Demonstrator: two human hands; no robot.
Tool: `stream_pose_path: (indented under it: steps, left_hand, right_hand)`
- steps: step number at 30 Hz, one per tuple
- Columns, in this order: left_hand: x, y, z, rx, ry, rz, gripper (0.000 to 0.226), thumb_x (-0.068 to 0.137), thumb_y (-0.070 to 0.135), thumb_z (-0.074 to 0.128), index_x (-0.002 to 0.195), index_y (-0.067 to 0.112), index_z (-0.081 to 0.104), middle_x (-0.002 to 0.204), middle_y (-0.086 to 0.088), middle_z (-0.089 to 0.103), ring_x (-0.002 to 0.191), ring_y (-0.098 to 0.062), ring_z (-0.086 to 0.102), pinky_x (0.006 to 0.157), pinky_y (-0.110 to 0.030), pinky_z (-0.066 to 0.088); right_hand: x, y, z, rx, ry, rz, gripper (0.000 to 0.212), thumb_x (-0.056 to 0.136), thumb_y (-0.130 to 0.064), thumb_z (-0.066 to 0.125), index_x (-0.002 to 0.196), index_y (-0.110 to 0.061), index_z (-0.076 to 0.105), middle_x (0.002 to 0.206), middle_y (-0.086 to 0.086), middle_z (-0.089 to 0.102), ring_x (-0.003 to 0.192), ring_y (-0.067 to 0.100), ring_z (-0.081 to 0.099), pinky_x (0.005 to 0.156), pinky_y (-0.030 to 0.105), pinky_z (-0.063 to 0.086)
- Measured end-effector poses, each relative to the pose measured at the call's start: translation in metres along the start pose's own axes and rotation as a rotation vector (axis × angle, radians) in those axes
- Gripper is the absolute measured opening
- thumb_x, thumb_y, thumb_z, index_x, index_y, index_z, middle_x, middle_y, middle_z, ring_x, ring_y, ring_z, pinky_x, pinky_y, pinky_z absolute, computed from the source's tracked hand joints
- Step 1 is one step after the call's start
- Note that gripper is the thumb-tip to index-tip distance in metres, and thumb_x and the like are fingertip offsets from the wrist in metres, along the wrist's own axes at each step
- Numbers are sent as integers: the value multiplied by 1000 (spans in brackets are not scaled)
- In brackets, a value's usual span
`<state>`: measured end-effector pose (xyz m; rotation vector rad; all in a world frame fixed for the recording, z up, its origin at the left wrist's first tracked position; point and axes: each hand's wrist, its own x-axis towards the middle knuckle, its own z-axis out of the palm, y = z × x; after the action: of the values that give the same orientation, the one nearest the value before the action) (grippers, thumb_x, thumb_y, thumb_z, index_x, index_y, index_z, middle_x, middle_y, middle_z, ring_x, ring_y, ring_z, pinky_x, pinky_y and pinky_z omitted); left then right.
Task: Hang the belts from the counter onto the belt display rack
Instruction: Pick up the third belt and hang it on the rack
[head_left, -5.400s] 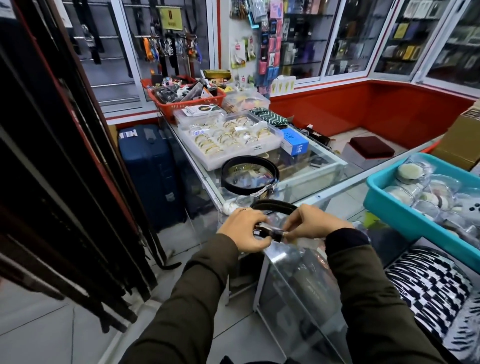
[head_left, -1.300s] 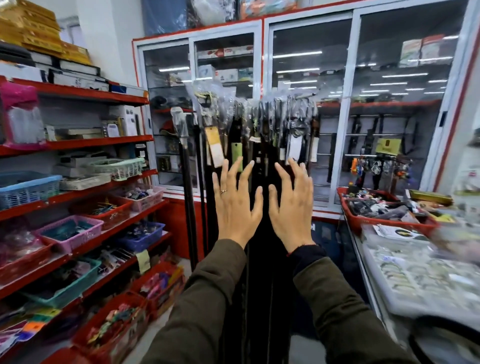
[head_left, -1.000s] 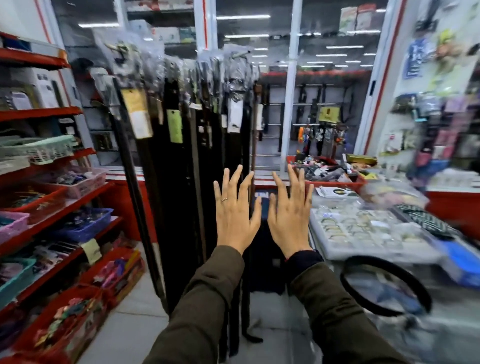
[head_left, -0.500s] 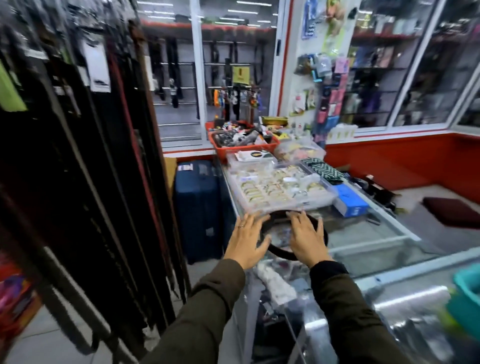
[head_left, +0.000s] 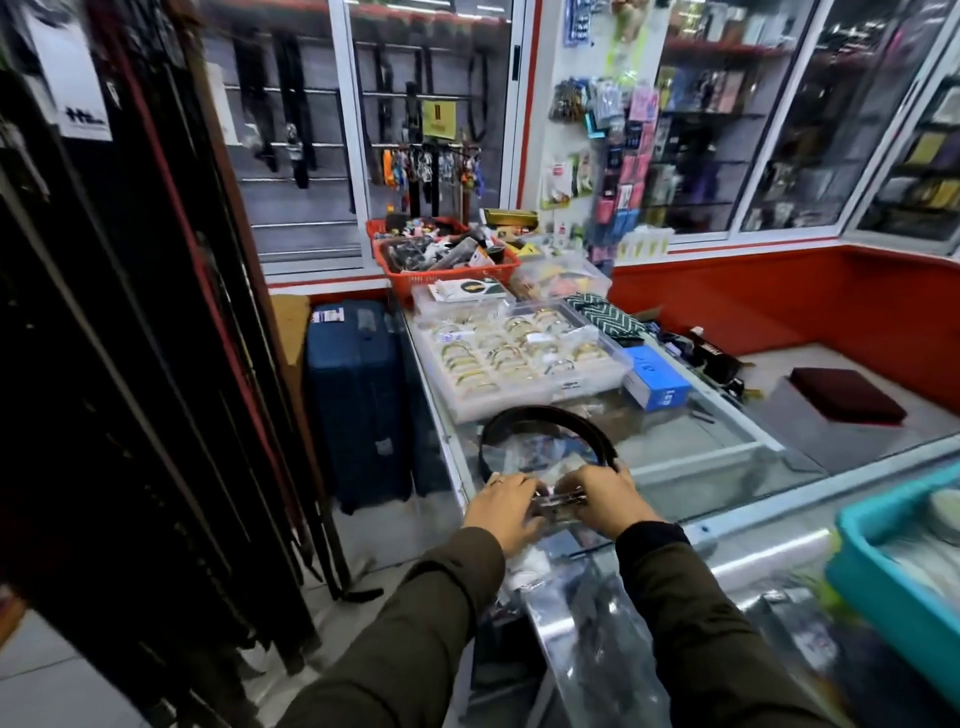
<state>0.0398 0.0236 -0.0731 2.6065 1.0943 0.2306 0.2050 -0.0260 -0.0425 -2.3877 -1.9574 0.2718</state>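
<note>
Two hands worked at the near edge of the glass surface (head_left: 691, 457): left hand (head_left: 501, 512) and right hand (head_left: 613, 499) both closed on the buckle end of a coiled black belt (head_left: 545, 418), its loop lying flat just beyond the fingers. Step in hand looked like pickup. Next move would call for lifting it clear and turning left to the belt rack (head_left: 130, 364). Farther off sat a tray of bangles (head_left: 519, 358).
</note>
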Motion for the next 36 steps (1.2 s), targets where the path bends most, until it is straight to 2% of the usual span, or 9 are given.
stream_pose_path:
  steps: [4, 8, 12, 15, 17, 21, 25, 32, 36]
  left_hand:
    - [-17, -10, -5, -31, 89, -48, 31, 95, 22, 56, 125, 19, 60, 126, -4, 65, 121, -27, 57, 123, -40, 21]
    - [-36, -24, -19, -34, 185, -64, 27, 89, 28, 58, 113, 19, 65, 111, -3, 70, 111, -27, 61, 124, -41, 21]
    - [-52, -38, -41, -158, 340, -57, 35, 85, 33, 60, 119, 25, 63, 117, 2, 62, 118, -20, 55, 124, -44, 21]
    - [-62, -45, -61, -460, 531, -140, 51, 88, 28, 68, 136, 25, 52, 127, 2, 54, 117, -13, 51, 102, -24, 40]
    - [-67, -48, -74, -725, 634, -246, 43, 89, 25, 75, 128, 27, 58, 120, 5, 58, 106, -7, 56, 89, -15, 44]
    - [-75, -49, -110, -1110, 801, -413, 17, 83, 21, 83, 89, 21, 67, 86, -3, 68, 71, -14, 66, 64, -31, 58]
    - [-94, -42, -152, -1294, 842, -413, 24, 84, 18, 81, 102, 7, 69, 78, -3, 69, 59, -6, 66, 56, -21, 58]
    - [-130, -63, -198, -1139, 780, -340, 35, 86, 24, 79, 109, -1, 75, 89, -6, 76, 72, -8, 71, 58, -18, 56]
    - [-147, -64, -225, -1031, 944, -268, 30, 86, 22, 79, 104, -2, 76, 86, -9, 76, 71, -8, 69, 57, -22, 54]
  right_hand:
    - [-1, -9, 2, 116, -50, -65, 21, 86, -22, 73, 106, -20, 78, 107, 6, 78, 102, 23, 70, 91, 28, 47]
    - [-4, -28, -4, 208, -104, -135, 19, 83, -28, 80, 97, -16, 78, 98, 3, 78, 74, 13, 62, 73, 25, 47]
    - [-4, -51, -27, 303, -52, -250, 24, 80, -37, 81, 62, -27, 69, 59, -9, 64, 52, 2, 53, 56, 17, 40]
    - [-5, -69, -52, 493, -12, -294, 19, 80, -24, 82, 72, -8, 74, 59, -5, 64, 52, -5, 50, 54, 15, 39]
    - [-4, -82, -67, 609, -13, -334, 16, 80, -17, 81, 71, -6, 74, 61, -2, 66, 59, -3, 53, 60, 22, 43]
    - [1, -109, -93, 788, -19, -373, 27, 72, -36, 85, 81, -11, 78, 86, 12, 80, 78, 14, 71, 72, 33, 54]
    - [-6, -138, -110, 958, -39, -453, 13, 87, -17, 78, 88, -4, 76, 86, 14, 76, 61, 3, 65, 52, 17, 48]
    - [-18, -179, -127, 1190, -37, -531, 12, 87, -12, 78, 96, -10, 69, 85, 0, 76, 68, -4, 72, 55, 15, 56]
    - [-22, -200, -141, 1085, -43, -668, 18, 90, -32, 74, 103, -20, 74, 96, -3, 80, 92, 7, 75, 75, 30, 64]
